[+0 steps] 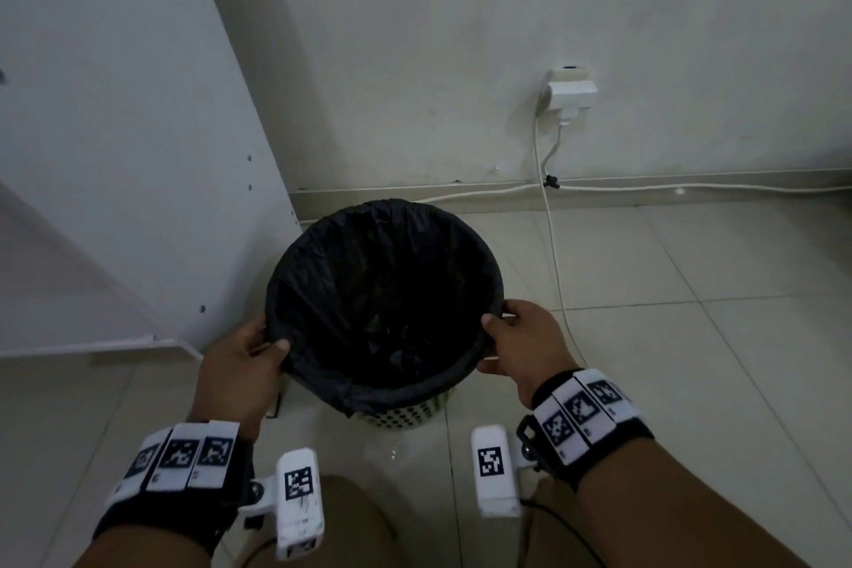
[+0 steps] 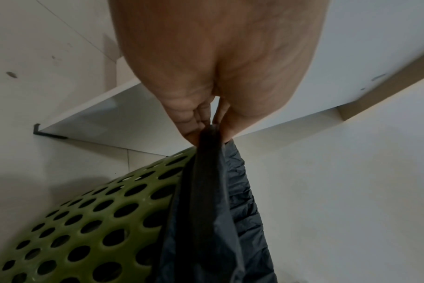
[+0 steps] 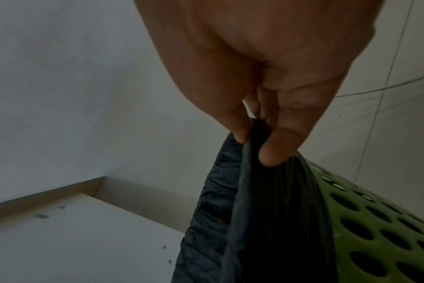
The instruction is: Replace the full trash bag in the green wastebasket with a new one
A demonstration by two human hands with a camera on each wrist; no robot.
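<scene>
A green wastebasket [image 1: 405, 415] with round holes stands on the tiled floor, lined with a black trash bag [image 1: 382, 291] folded over its rim. My left hand [image 1: 251, 353] pinches the bag-covered rim on the left side. My right hand [image 1: 511, 339] pinches it on the right side. In the left wrist view the left hand [image 2: 207, 132] pinches the black bag [image 2: 206, 210] against the green basket [image 2: 85, 229]. In the right wrist view the right hand [image 3: 257, 141] pinches the bag [image 3: 266, 220] over the basket [image 3: 375, 220] rim. The bag's inside is dark.
A white cabinet panel [image 1: 129, 129] stands close on the basket's left. The wall [image 1: 461, 37] behind carries a socket with a plug [image 1: 569, 95], and a white cable [image 1: 553, 244] runs down across the floor right of the basket. My knee [image 1: 355, 521] is near the bottom.
</scene>
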